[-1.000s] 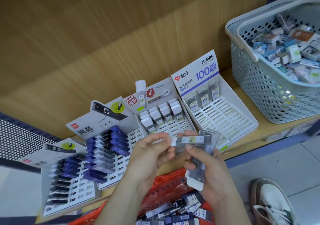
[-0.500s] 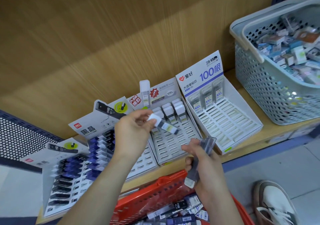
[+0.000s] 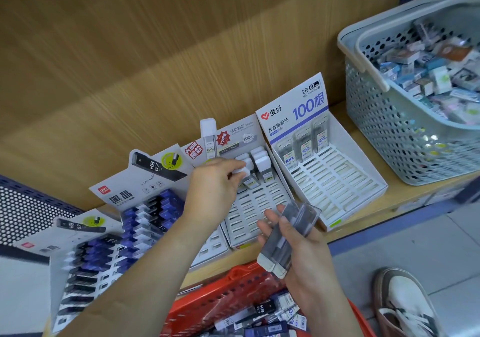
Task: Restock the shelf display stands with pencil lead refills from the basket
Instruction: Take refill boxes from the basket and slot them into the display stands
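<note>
My left hand (image 3: 217,183) pinches a white-capped lead refill (image 3: 242,172) at the upper rows of the middle white display stand (image 3: 249,217), beside the refills standing there. My right hand (image 3: 298,243) holds a small stack of clear refill cases with white caps (image 3: 285,240) in front of the shelf edge. To the right stands the 2B 100 display stand (image 3: 335,181), with three refills in its top row. A red basket (image 3: 233,290) with loose refills sits below my hands.
Two stands of blue and black HB 0.7 refills (image 3: 145,222) lean at the left. A grey mesh basket (image 3: 405,129) full of small boxes sits on the wooden shelf at the right. A white shoe (image 3: 407,305) is on the floor.
My left hand took one refill from the stack in my right hand and carried it up and back to the middle stand. My right hand stayed low with the remaining cases.
</note>
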### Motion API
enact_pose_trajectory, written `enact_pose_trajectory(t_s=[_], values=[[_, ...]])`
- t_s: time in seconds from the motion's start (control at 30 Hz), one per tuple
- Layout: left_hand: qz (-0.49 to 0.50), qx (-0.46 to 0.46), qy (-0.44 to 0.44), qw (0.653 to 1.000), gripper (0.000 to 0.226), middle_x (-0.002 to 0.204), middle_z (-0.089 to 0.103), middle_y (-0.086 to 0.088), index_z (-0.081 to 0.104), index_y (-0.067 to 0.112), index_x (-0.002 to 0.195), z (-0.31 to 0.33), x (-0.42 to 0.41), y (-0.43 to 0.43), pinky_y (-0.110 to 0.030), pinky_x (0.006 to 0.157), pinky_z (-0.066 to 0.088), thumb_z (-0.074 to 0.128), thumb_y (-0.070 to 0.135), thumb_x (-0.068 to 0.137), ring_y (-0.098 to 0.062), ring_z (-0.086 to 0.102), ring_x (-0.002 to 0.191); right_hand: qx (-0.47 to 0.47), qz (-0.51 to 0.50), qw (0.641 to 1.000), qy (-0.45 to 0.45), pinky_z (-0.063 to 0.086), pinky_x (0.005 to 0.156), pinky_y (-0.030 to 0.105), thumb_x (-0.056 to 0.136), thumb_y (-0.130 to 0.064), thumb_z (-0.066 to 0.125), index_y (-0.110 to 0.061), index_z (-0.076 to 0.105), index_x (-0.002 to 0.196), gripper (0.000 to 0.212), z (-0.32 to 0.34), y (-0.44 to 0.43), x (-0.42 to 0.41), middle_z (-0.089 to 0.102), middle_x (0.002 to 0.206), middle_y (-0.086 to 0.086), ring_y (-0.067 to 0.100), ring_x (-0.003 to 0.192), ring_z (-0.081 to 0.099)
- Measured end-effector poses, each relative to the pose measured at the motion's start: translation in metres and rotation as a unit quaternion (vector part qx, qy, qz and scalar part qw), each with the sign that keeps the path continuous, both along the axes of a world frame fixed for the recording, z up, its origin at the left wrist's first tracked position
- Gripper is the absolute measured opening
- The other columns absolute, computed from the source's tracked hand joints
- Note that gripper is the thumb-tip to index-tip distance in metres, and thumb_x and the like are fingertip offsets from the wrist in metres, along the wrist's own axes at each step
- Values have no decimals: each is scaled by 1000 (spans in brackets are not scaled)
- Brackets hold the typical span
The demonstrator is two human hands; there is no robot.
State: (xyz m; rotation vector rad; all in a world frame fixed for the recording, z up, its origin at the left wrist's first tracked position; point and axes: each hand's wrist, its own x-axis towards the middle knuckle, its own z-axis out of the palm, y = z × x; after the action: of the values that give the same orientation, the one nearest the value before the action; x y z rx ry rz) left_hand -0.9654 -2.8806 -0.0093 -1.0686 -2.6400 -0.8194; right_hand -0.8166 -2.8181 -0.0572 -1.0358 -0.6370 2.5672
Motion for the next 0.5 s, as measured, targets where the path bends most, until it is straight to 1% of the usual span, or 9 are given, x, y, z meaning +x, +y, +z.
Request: enact_pose_trajectory(t_s=[0.03,0.1,0.17,0.2,0.23,0.3,0.37,0.43,0.5], values=[[-17,-17,25,999,19,93,71,-7,75,8,99,-2,-1,2,-31,80,51,72,7,80,-23,66,84,1,0,1000,-3,55,88,46,95,-6,56,-10,69,99,14,-1,0,0,74,104,13,30,97,72],[-35,-35,62,997,17,91,69,-10,75,6,96,-4,-4,7,-30,75,51,71,4,80,-26,66,80,-2,1,1000,-4,60,77,40,96,-7,55,-11,67,106,17,-2,0,1,74,102,16,28,95,73],[-24,-39,63,997,17,92,67,-10,75,7,98,-3,-5,11,-29,73,51,70,5,82,-28,64,80,-4,3,1000,-4,61,65,34,97,-8,55,-14,66,111,19,-3,1,2,74,100,17,27,93,73],[-13,-40,62,997,18,93,67,-10,74,8,100,-2,-7,13,-29,75,49,70,7,83,-27,64,82,-3,2,1000,-4,61,64,35,97,-8,56,-13,66,112,19,-4,2,2,74,99,18,27,92,74],[-1,-43,62,997,17,93,68,-9,73,9,100,-1,-9,15,-27,75,47,70,9,83,-26,63,83,0,1,1000,-4,62,65,37,96,-8,57,-11,65,113,19,-6,2,2,74,99,19,28,91,74],[1,-53,77,996,11,88,69,-8,73,10,92,1,-11,18,-27,73,46,71,11,82,-25,63,80,10,0,1000,-9,61,72,44,94,-7,59,-5,65,111,18,-7,3,3,74,98,22,31,91,74],[-15,-62,86,994,4,81,68,-9,74,8,82,-4,-12,18,-32,68,52,72,9,79,-28,63,73,21,-1,1000,-12,59,78,49,92,-5,61,-4,69,100,12,-7,5,3,73,97,25,33,87,73],[-17,-73,87,993,5,76,66,-9,74,7,77,-10,-10,15,-37,61,54,70,10,78,-29,63,69,26,-2,1000,-11,55,80,52,89,-6,64,-6,72,91,8,-4,5,4,72,95,27,35,80,69],[-21,-76,97,992,8,75,65,-7,74,7,75,-13,-9,13,-38,60,54,67,11,77,-28,62,70,29,-1,1000,-2,55,81,51,87,-7,66,-6,73,92,8,-3,6,4,73,92,22,32,78,69]])
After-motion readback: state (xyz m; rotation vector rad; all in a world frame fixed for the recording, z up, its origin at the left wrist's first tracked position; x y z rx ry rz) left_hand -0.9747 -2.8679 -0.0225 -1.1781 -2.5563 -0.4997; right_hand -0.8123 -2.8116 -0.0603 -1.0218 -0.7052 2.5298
